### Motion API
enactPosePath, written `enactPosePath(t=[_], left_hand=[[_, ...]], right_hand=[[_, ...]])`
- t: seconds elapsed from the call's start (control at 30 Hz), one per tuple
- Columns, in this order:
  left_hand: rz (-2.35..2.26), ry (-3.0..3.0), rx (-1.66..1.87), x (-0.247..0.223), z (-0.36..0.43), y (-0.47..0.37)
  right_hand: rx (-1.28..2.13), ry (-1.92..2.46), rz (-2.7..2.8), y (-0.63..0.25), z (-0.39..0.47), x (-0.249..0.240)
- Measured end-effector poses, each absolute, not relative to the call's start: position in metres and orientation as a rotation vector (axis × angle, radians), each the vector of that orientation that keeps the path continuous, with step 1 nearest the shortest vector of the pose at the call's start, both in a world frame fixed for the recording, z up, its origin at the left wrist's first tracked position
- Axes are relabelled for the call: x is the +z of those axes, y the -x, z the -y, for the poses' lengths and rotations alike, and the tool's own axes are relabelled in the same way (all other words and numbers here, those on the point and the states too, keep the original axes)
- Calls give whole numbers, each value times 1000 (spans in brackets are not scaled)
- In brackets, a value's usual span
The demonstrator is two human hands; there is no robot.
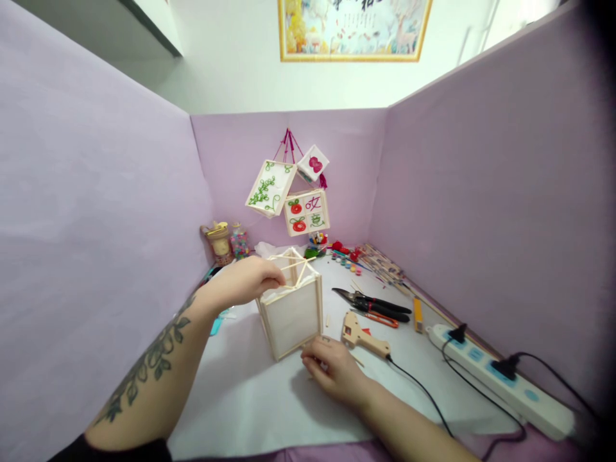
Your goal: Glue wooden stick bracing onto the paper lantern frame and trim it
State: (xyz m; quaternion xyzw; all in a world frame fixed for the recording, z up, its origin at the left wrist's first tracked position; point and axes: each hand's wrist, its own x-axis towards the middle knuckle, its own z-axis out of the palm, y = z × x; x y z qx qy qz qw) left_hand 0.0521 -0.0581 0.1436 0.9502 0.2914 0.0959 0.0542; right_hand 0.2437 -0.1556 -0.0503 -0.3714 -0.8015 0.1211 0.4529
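Observation:
A box-shaped lantern (294, 321) of thin wooden sticks with white panels stands upright on the white-covered table. Thin wooden sticks (302, 273) cross its open top at angles. My left hand (253, 280) reaches over the top from the left, fingers pinched at a stick on the near rim; the fingertips are partly hidden. Low at the lantern's right front corner, my right hand (334, 371) rests on the table with curled fingers close against the base. What those fingers hold, if anything, is hidden. A beige hot glue gun (363, 335) lies just right of this hand.
Black-handled cutters (373, 304), an orange cutter (382, 319) and a yellow box (418, 314) lie to the right. A power strip (500, 378) with cords runs along the right wall. Decorated lanterns (272, 188) hang at the back, above jars (239, 242) and paint pots (344, 262).

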Motion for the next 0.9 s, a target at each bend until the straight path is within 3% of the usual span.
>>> enactPosePath(t=[0.53,0.73,0.9], left_hand=[[-786,-2814,443,142,54,-44],[-919,-2594,1089,141,47,-20],[-1077,-2495,1540,105,50,-13]], right_hand=[[306,923,1993,-245,156,-52],[295,933,1990,-245,156,-54],[287,953,2020,-245,157,-57]])
